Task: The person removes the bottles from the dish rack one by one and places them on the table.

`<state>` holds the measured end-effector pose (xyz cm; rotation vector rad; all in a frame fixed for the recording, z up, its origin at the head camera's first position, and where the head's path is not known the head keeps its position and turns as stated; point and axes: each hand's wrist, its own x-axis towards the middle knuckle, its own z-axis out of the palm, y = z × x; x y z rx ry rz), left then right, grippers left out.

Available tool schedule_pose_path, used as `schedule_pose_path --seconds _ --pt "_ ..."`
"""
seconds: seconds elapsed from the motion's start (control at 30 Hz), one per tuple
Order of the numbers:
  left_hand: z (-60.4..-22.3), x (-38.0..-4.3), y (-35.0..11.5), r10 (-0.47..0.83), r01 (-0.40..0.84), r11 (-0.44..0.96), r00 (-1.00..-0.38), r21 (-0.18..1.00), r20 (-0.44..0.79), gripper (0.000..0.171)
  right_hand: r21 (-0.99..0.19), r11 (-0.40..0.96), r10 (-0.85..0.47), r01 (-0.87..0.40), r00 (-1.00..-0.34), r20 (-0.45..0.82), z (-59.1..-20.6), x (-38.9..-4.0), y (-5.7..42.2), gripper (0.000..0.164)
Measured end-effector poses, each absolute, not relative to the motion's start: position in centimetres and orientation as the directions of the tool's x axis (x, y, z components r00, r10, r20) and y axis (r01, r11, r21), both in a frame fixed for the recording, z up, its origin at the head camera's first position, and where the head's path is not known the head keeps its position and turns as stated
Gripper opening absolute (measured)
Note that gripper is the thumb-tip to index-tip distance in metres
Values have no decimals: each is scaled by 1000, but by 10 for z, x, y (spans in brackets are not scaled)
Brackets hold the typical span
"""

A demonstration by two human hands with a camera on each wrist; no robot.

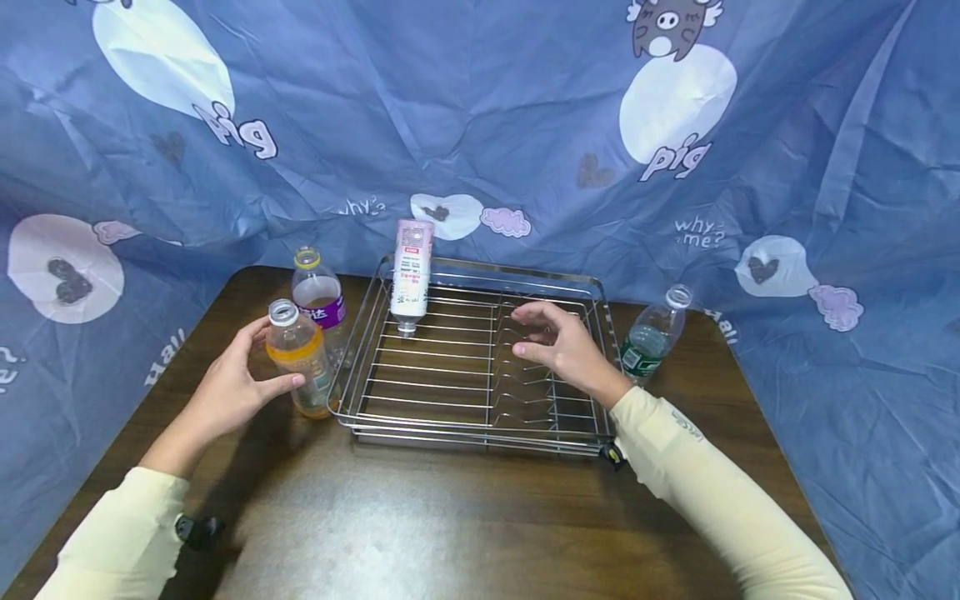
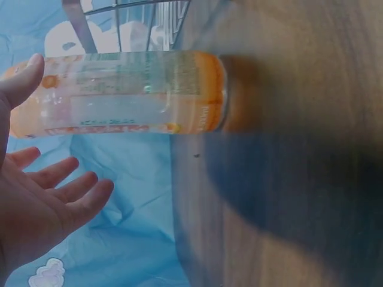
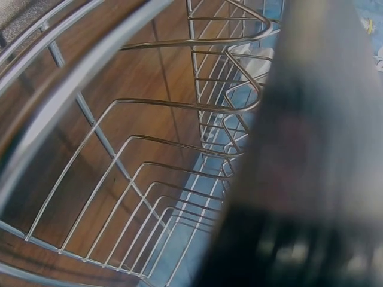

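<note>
An uncapped clear bottle with an orange-banded label [image 1: 297, 354] stands on the table. My left hand [image 1: 228, 379] is beside it, thumb and fingers spread; in the left wrist view the fingers of the left hand [image 2: 51, 197] do not close round the bottle [image 2: 128, 92]. Above the right part of a metal wire dish rack [image 1: 427, 381] hovers my right hand [image 1: 562, 346], fingers loosely bent with nothing between them. Neck down in the rack's back left corner is a white and pink bottle [image 1: 411, 271]. The right hand is not visible in the right wrist view, where wire dividers [image 3: 173, 106] show.
Behind the orange-banded bottle stands a clear bottle with a purple label [image 1: 327, 312]. A green-labelled bottle [image 1: 647, 343] is right of the rack, partly behind the right forearm. Blue printed cloth [image 1: 480, 133] hangs round the brown table [image 1: 420, 525].
</note>
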<state>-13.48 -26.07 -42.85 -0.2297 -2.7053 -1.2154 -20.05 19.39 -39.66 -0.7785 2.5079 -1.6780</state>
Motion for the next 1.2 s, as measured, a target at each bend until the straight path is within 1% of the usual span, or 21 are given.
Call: schedule_pose_path --seconds 0.23,0.5,0.83,1.03,1.2 --pt "-416 -137 -261 87 236 650 -967 722 238 99 -877 289 -422 -385 -873 244 -398 -201 195 54" --pt "-401 -142 -262 98 271 650 -956 710 276 95 -873 294 -421 -390 -872 248 -398 -201 195 50" --pt "-382 -149 -258 113 307 666 -942 680 315 94 -878 284 -420 -385 -873 247 -398 -199 195 50" --pt "-371 -154 -253 137 325 672 -938 665 319 94 -881 281 -421 -380 -874 243 -398 -199 195 53" --pt "-361 -158 -249 142 325 694 -937 643 320 92 -877 296 -423 -378 -875 234 -391 -195 192 52"
